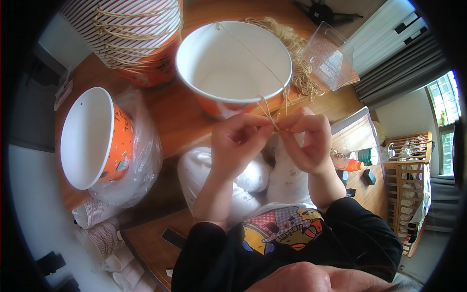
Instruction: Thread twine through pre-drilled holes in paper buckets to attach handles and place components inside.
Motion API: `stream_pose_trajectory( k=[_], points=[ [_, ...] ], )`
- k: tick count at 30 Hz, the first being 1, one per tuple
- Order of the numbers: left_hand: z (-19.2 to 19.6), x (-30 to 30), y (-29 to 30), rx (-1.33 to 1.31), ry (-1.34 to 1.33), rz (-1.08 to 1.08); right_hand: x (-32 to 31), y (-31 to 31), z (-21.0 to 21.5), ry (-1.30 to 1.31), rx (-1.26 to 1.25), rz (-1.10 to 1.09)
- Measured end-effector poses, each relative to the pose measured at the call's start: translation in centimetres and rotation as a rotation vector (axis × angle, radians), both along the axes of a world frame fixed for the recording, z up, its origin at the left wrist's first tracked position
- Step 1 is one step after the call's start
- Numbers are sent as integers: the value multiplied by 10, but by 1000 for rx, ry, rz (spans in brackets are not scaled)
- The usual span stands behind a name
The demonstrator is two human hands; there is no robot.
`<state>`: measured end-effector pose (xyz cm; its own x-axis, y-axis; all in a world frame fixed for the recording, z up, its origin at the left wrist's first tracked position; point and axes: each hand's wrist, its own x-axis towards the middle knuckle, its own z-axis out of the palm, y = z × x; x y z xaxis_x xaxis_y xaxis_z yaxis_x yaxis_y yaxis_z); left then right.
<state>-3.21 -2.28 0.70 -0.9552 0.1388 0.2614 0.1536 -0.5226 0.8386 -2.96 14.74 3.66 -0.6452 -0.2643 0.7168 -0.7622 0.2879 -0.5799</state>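
Note:
My left hand and my right hand meet just in front of a large paper bucket, white inside and orange outside. Both pinch a length of thin tan twine between thumb and fingers, close to the near rim. The twine runs across the bucket's mouth from a hole at the far rim to the near side. My fingertips hide the spot where the strands meet. Behind the bucket's right side lies a loose bundle of the same twine.
Nested buckets with twine handles stand at the far left. Nearer, an orange bucket lies tilted in a clear plastic bag. A clear plastic box sits at the wooden table's right end. More stacked buckets are lower left.

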Motion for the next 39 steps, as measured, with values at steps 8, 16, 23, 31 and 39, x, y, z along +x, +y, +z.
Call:
stream_pose_trajectory(
  k=[8,16,23,31,39],
  points=[
    [-13,-4,6,165,-86,-113,0,0,4,33,57,4],
    [-12,2,18,515,-380,-329,-1,-1,12,168,142,14],
    [-11,5,23,671,-534,-367,1,0,16,144,191,52],
    [12,1,24,757,-541,-431,0,-6,13,257,200,175],
    [10,0,24,823,-546,-469,2,3,13,241,243,240]
  ],
)
